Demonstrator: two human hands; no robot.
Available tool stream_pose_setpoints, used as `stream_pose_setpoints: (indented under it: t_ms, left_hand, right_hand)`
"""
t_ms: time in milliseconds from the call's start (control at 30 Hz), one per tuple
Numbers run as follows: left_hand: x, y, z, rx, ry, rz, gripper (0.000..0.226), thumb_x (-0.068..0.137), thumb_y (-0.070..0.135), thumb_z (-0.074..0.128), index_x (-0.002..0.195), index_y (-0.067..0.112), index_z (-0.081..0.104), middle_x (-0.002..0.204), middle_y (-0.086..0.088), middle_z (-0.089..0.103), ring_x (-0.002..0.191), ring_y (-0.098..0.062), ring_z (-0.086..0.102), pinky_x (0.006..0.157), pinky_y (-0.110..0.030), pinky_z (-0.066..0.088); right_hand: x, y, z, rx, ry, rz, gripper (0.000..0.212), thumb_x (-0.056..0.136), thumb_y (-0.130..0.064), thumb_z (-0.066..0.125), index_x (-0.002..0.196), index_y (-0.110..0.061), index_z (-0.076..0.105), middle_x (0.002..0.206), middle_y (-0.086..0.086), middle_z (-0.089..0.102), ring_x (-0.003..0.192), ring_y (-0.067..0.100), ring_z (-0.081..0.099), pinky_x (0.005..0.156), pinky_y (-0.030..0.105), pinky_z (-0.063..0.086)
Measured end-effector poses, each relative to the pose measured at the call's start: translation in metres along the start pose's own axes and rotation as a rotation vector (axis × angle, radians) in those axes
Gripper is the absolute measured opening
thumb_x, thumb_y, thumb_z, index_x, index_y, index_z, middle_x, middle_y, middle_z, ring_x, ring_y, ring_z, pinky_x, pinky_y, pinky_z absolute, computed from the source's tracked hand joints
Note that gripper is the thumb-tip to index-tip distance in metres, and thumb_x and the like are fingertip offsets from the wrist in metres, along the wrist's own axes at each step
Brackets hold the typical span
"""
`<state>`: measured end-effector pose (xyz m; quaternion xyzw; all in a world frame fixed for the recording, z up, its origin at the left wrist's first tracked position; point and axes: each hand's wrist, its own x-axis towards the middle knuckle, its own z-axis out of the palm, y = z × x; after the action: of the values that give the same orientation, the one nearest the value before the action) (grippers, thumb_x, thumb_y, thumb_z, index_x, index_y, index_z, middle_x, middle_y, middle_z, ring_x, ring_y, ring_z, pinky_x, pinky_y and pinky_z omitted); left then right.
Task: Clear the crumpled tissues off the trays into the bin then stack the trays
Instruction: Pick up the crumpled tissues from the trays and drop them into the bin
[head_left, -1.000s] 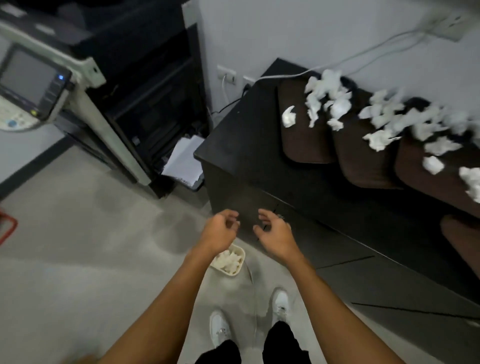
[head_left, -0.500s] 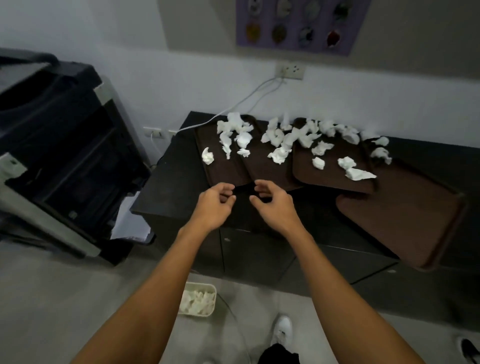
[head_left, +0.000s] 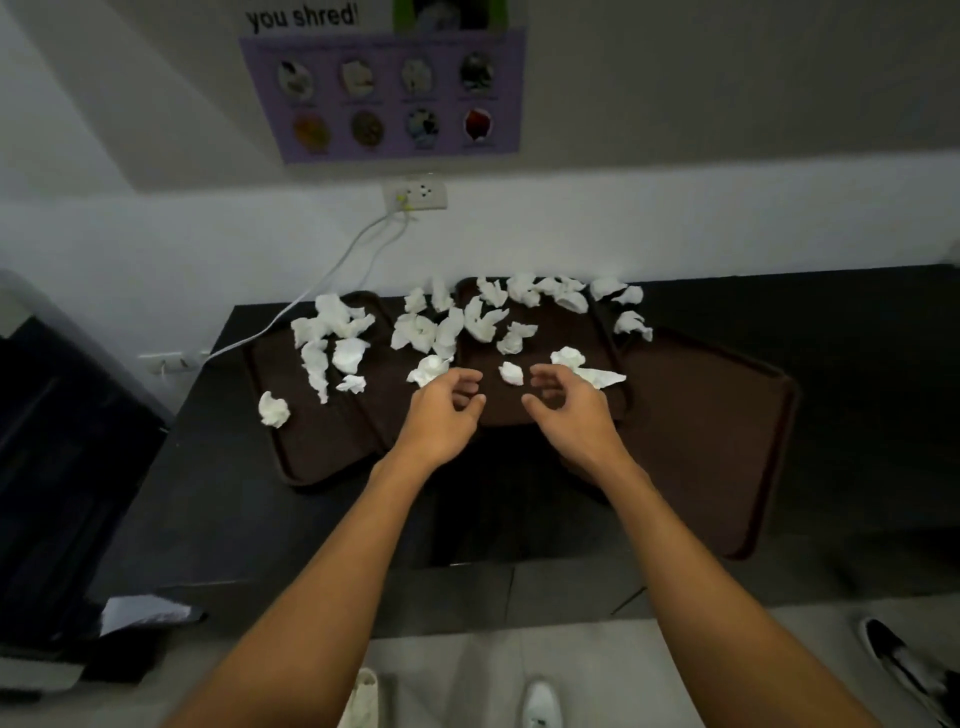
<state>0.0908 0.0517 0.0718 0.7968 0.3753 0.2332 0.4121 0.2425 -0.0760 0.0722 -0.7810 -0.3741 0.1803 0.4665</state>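
Observation:
Several dark brown trays lie overlapping on a black cabinet top (head_left: 208, 519): a left tray (head_left: 322, 447), a middle tray (head_left: 519, 400) and a bare right tray (head_left: 717, 441). Crumpled white tissues (head_left: 332, 332) are strewn over the left and middle trays. My left hand (head_left: 441, 410) hovers open over the middle tray's near edge, beside one tissue (head_left: 428, 370). My right hand (head_left: 566, 410) is open too, next to a small tissue (head_left: 511, 373) and a flat one (head_left: 597, 375). Neither hand holds anything. The bin is mostly hidden; only a pale rim (head_left: 361, 699) shows at the bottom.
A white cable (head_left: 332, 280) runs from a wall socket (head_left: 415, 193) down past the cabinet's back left corner. A dark printer (head_left: 62, 467) stands to the left. My white shoe (head_left: 540, 704) and another person's dark shoe (head_left: 904, 665) are on the floor.
The view has swung up from the floor and bin to the cabinet top. Both hands moved forward, from above the bin to over the middle tray among the tissues, still empty.

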Motion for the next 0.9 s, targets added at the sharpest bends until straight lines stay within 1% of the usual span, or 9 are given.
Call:
stream_pose_setpoints:
  t_ms: [133,233,267,333,433,533,633,767,900]
  left_hand:
    - [0.032,0.013,0.032,0.001,-0.028,-0.001,0.029,0.093,0.019,0.071,0.121,0.022,0.068,0.105,0.008,0.069,0.094,-0.007,0.067,0.081,-0.01,0.048]
    - [0.049,0.016,0.051,-0.002,-0.039,-0.017,0.028,0.093,0.019,0.071,0.121,0.022,0.069,0.105,0.008,0.069,0.094,-0.008,0.067,0.084,-0.014,0.051]
    - [0.054,0.015,0.057,-0.005,-0.042,-0.024,0.028,0.093,0.019,0.071,0.121,0.022,0.069,0.105,0.008,0.069,0.095,-0.008,0.067,0.086,-0.017,0.053]
    - [0.063,0.015,0.066,-0.005,-0.05,-0.04,0.028,0.093,0.019,0.07,0.121,0.023,0.068,0.106,0.009,0.068,0.095,-0.007,0.066,0.088,-0.02,0.054]
    - [0.073,0.014,0.075,-0.004,-0.057,-0.067,0.029,0.094,0.019,0.07,0.123,0.022,0.068,0.107,0.009,0.068,0.095,-0.006,0.066,0.083,-0.014,0.051]
    - [0.081,0.009,0.083,0.003,-0.05,-0.085,0.03,0.094,0.018,0.07,0.123,0.021,0.068,0.107,0.009,0.068,0.095,-0.008,0.067,0.086,-0.018,0.053]
    - [0.087,0.003,0.089,0.01,-0.043,-0.108,0.029,0.093,0.018,0.07,0.122,0.022,0.068,0.106,0.009,0.068,0.094,-0.008,0.067,0.087,-0.019,0.053]
    - [0.091,-0.003,0.093,0.023,-0.039,-0.125,0.028,0.093,0.018,0.07,0.121,0.021,0.069,0.106,0.009,0.068,0.094,-0.008,0.066,0.086,-0.019,0.053]
    - [0.098,-0.012,0.097,0.061,-0.021,-0.118,0.028,0.093,0.018,0.07,0.12,0.022,0.069,0.108,0.008,0.067,0.094,-0.008,0.066,0.09,-0.025,0.055]
  right_hand:
    - [0.037,0.032,-0.024,-0.055,0.02,0.028,0.039,0.089,-0.023,0.076,0.126,-0.02,0.067,0.115,-0.007,0.07,0.109,0.01,0.063,0.1,0.03,0.052]
    - [0.065,0.056,-0.036,-0.162,0.01,0.048,0.039,0.089,-0.023,0.075,0.126,-0.017,0.067,0.125,0.0,0.068,0.118,0.016,0.06,0.098,0.025,0.046]
    - [0.073,0.065,-0.037,-0.199,0.005,0.056,0.039,0.089,-0.024,0.075,0.126,-0.017,0.067,0.128,0.001,0.067,0.123,0.019,0.057,0.1,0.027,0.045]
    - [0.09,0.082,-0.038,-0.274,-0.01,0.071,0.04,0.088,-0.024,0.076,0.126,-0.017,0.067,0.131,0.005,0.064,0.127,0.024,0.054,0.106,0.038,0.047]
    - [0.112,0.103,-0.032,-0.442,-0.062,0.07,0.04,0.088,-0.029,0.075,0.126,-0.019,0.067,0.13,0.007,0.063,0.125,0.028,0.052,0.106,0.045,0.046]
    - [0.124,0.116,-0.025,-0.56,-0.111,0.076,0.041,0.088,-0.033,0.075,0.126,-0.021,0.068,0.127,0.006,0.062,0.121,0.028,0.051,0.103,0.044,0.044]
    - [0.125,0.126,-0.019,-0.578,-0.1,0.047,0.036,0.09,-0.03,0.074,0.124,-0.02,0.069,0.121,0.007,0.062,0.116,0.027,0.052,0.098,0.043,0.049]
    - [0.122,0.131,-0.017,-0.483,-0.054,0.023,0.032,0.089,-0.019,0.075,0.121,-0.015,0.071,0.118,0.006,0.062,0.115,0.024,0.052,0.091,0.041,0.054]
    - [0.109,0.131,-0.023,-0.395,-0.019,0.024,0.029,0.087,-0.017,0.077,0.115,-0.013,0.072,0.112,0.005,0.062,0.107,0.022,0.054,0.085,0.03,0.05]
